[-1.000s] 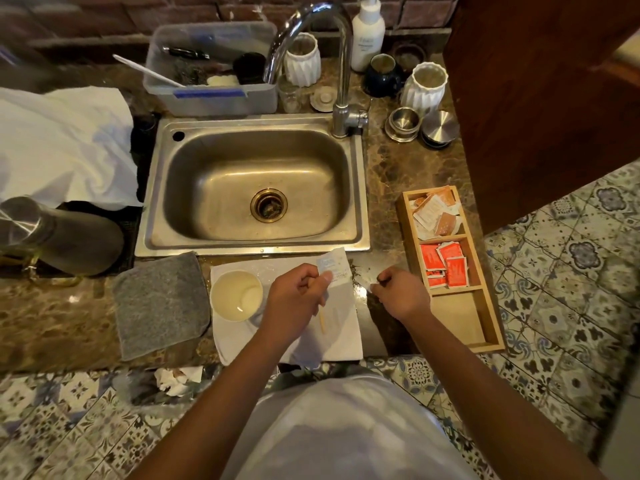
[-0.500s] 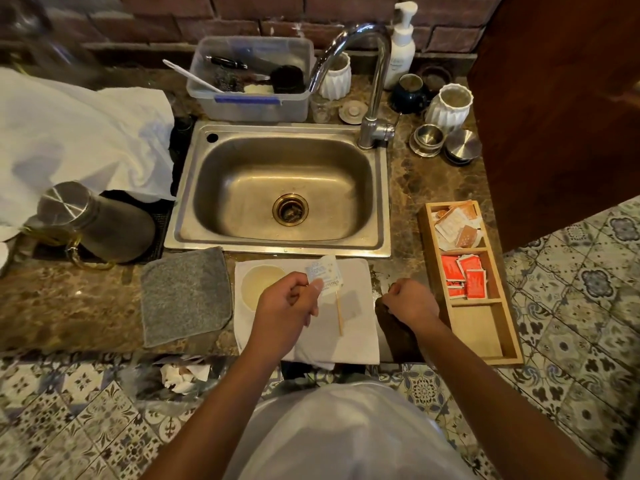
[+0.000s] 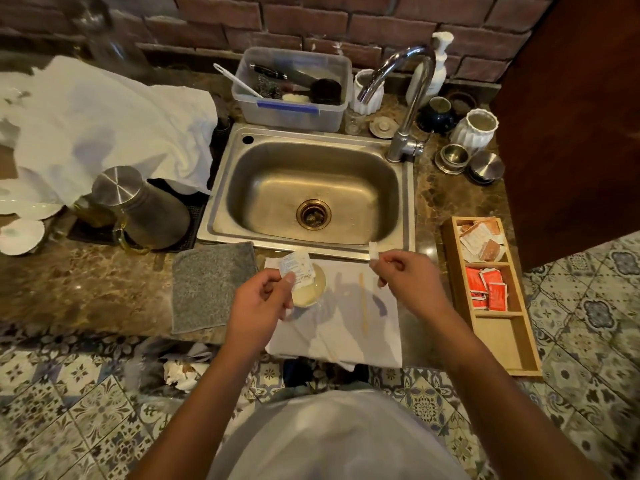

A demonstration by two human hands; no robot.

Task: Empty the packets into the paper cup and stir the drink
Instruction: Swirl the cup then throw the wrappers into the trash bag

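Pinched in the left hand (image 3: pixel 258 299), the white packet (image 3: pixel 297 268) now hangs over the paper cup (image 3: pixel 309 285) on the worktop; the right hand (image 3: pixel 403 275) has pulled away, nipping the torn-off strip (image 3: pixel 373 250). Opened, it seems ready to pour.

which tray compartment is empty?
The nearest compartment of the wooden tray: bare wood. The middle one holds red packets, the far one pale packets.

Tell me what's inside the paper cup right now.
The paper cup holds a pale liquid. The white packet in the left hand covers its near-left rim, so that part of the contents is hidden.
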